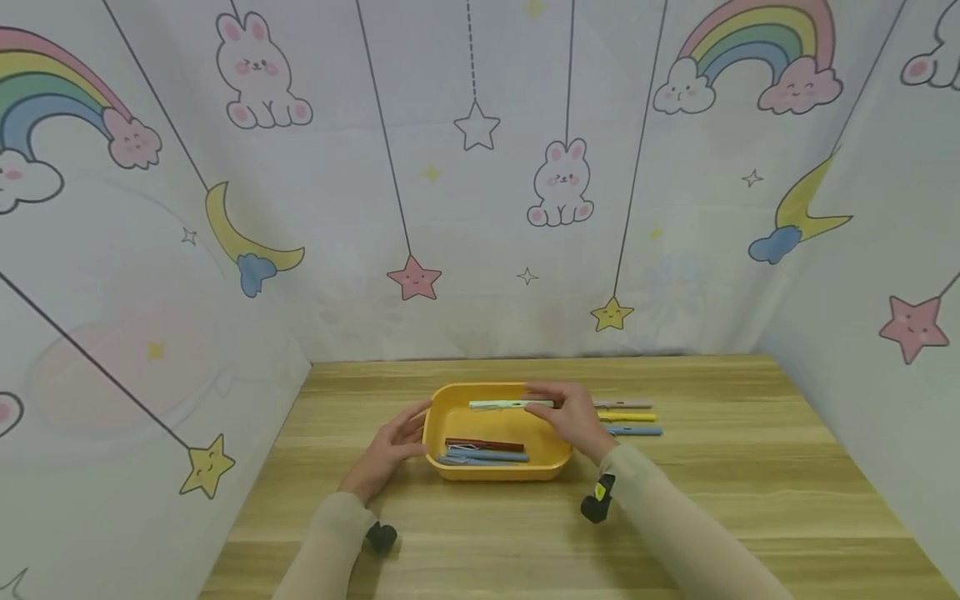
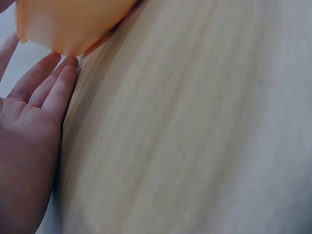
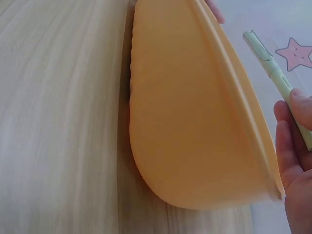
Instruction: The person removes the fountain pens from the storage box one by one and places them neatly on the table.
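My right hand (image 1: 576, 415) pinches a pale green pen (image 1: 495, 405) between thumb and fingers, with its clip end pointing left. The pen is above the far part of a yellow plastic tray (image 1: 498, 473). In the right wrist view the green pen (image 3: 280, 83) shows beyond the tray's rim. My left hand (image 1: 386, 457) rests its extended fingertips against the tray's left end; the left wrist view shows those fingers (image 2: 61, 90) at the tray's wall (image 2: 73, 24). Inside the tray, along the near side, lie a dark red pen (image 1: 486, 445) and blue pens (image 1: 491, 456).
Right of the tray, partly behind my right hand, a greyish pen (image 1: 633, 405), a yellow pen (image 1: 630, 417) and a blue pen (image 1: 637, 431) lie side by side. The wood-grain table (image 1: 480, 542) meets cloth walls (image 1: 480, 208) printed with rabbits, stars and rainbows.
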{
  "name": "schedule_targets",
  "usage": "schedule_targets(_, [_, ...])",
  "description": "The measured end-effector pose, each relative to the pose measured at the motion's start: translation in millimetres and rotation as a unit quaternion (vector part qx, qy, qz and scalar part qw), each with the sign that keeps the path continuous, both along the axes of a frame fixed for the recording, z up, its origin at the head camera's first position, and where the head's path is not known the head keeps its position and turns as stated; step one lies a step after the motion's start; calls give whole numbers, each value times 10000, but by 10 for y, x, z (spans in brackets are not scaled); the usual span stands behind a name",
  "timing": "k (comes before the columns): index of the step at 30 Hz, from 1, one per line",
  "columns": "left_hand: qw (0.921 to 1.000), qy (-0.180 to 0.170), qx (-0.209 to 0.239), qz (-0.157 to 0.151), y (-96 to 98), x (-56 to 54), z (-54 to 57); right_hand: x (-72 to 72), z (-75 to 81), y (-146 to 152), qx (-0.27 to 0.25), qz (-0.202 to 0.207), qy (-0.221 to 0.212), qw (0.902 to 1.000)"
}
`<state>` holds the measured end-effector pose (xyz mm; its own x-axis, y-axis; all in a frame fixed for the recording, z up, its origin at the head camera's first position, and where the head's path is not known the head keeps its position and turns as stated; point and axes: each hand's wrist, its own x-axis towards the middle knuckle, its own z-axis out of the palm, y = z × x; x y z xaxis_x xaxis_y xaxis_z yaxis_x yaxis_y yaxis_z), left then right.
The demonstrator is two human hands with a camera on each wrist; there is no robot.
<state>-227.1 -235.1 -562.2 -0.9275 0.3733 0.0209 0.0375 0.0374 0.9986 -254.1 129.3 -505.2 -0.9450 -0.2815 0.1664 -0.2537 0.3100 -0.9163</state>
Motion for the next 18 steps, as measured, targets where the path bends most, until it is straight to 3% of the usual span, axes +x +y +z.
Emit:
schedule_targets(8, [10000,-16,9,-5,-1,5,-6,-2,57,173,-43,-486,-83,9988])
schedule_targets(18, [9999,54,45,-91,-5,9,-4,-26,22,510,-111,-650,23,9978])
